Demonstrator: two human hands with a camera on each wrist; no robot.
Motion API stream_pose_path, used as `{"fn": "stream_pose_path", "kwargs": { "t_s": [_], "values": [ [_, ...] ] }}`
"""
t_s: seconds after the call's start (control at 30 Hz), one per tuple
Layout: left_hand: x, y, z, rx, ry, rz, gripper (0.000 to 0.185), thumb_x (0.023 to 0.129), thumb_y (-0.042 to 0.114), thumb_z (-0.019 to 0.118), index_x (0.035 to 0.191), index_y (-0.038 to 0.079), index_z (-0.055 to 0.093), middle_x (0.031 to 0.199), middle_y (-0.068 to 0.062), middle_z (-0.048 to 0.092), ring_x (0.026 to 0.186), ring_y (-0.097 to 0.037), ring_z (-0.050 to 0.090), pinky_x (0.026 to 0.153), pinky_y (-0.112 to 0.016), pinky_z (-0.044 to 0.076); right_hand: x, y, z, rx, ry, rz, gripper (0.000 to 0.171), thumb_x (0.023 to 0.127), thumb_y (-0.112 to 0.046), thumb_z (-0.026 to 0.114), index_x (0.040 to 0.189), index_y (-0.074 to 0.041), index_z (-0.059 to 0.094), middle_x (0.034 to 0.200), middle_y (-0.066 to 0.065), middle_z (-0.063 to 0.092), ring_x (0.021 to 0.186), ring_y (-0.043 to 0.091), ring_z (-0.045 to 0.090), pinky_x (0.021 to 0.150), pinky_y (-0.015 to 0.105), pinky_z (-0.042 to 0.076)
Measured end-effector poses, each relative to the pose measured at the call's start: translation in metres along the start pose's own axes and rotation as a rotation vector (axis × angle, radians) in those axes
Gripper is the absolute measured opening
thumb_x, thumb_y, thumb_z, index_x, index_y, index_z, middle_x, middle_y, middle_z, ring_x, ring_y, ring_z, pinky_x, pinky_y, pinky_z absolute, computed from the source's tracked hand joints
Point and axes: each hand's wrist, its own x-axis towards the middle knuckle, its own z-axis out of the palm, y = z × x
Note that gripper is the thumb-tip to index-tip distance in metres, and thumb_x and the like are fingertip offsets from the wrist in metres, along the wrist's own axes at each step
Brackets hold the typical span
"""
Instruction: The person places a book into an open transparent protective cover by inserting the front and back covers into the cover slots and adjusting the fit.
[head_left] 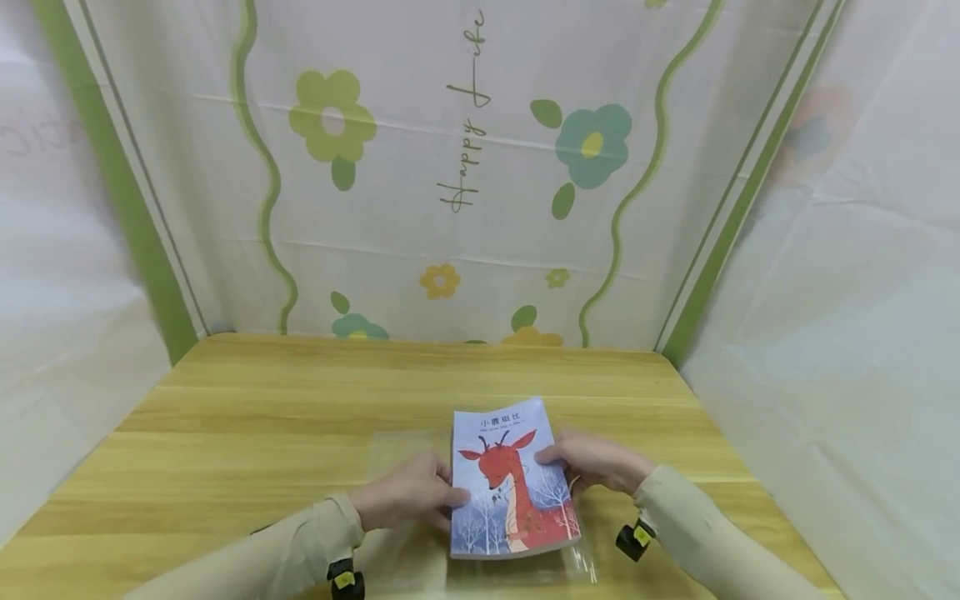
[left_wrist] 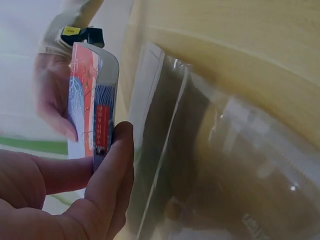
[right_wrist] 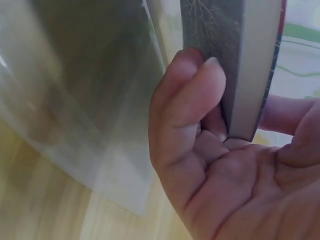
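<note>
Occluded, cropped and blurred regions

The book (head_left: pixel 512 481) hides part of the clear plastic sleeve (head_left: pixel 405 500) beneath it. In the right wrist view, the book's cover is cropped by the top edge. The left hand (left_wrist: pixel 75 200) is cropped at the bottom; sleeve lettering is blurred, possibly print.

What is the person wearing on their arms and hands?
Both arms are covered by long, pale beige sleeves that end at the wrists. The left hand and right hand are bare, with no gloves. Under each wrist sits a small black device with a yellow mark on it.
</note>
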Motion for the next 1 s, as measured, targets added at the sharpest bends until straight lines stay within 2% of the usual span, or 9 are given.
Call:
{"fn": "stream_pose_path", "kwargs": {
  "t_s": [0.23, 0.53, 0.63, 0.87, 1.0],
  "values": [
    [0.001, -0.004, 0.005, -0.026, -0.03, 0.007, 0.007, 0.088, -0.005, 0.067, 0.086, -0.011, 0.066, 0.077, -0.018, 0.069, 0.07, -0.032, 0.07, 0.063, -0.035, 0.06, -0.008, 0.006, 0.002, -0.01, 0.035, -0.007, 0.029, 0.095, -0.021, 0.057, 0.106, 0.005, 0.063, 0.083, 0.015, 0.07, 0.066, 0.023, 0.067, 0.053, 0.031, 0.055],
    [0.005, -0.01, 0.005, -0.017, -0.029, -0.031, 0.009, 0.089, -0.003, 0.068, 0.084, -0.01, 0.066, 0.076, -0.018, 0.069, 0.069, -0.03, 0.071, 0.062, -0.035, 0.059, -0.004, 0.022, 0.011, 0.017, 0.085, 0.024, 0.029, 0.094, -0.019, 0.056, 0.106, 0.007, 0.063, 0.085, 0.012, 0.069, 0.071, 0.022, 0.067, 0.063, 0.036, 0.058],
    [0.007, -0.013, 0.004, -0.017, -0.026, -0.019, 0.008, 0.088, -0.005, 0.068, 0.084, -0.011, 0.066, 0.074, -0.019, 0.069, 0.067, -0.031, 0.07, 0.061, -0.035, 0.059, -0.001, 0.024, 0.014, 0.018, 0.082, 0.035, 0.03, 0.094, -0.02, 0.056, 0.107, 0.007, 0.063, 0.086, 0.012, 0.069, 0.072, 0.022, 0.067, 0.065, 0.036, 0.058],
    [0.011, -0.023, -0.002, 0.057, -0.005, -0.002, 0.01, 0.088, -0.002, 0.069, 0.08, -0.008, 0.067, 0.071, -0.015, 0.069, 0.062, -0.025, 0.069, 0.057, -0.033, 0.059, 0.005, 0.026, 0.018, 0.048, 0.049, 0.028, 0.032, 0.095, -0.019, 0.054, 0.11, 0.008, 0.061, 0.087, 0.013, 0.07, 0.074, 0.023, 0.068, 0.065, 0.036, 0.059],
    [0.012, -0.024, -0.006, 0.06, -0.041, 0.005, 0.02, 0.094, 0.0, 0.06, 0.077, -0.008, 0.066, 0.068, -0.017, 0.067, 0.058, -0.025, 0.068, 0.056, -0.035, 0.059, 0.008, 0.03, 0.016, 0.078, 0.041, 0.026, 0.031, 0.093, -0.017, 0.055, 0.108, 0.009, 0.061, 0.087, 0.013, 0.069, 0.074, 0.021, 0.067, 0.067, 0.035, 0.058]
  ]
}}
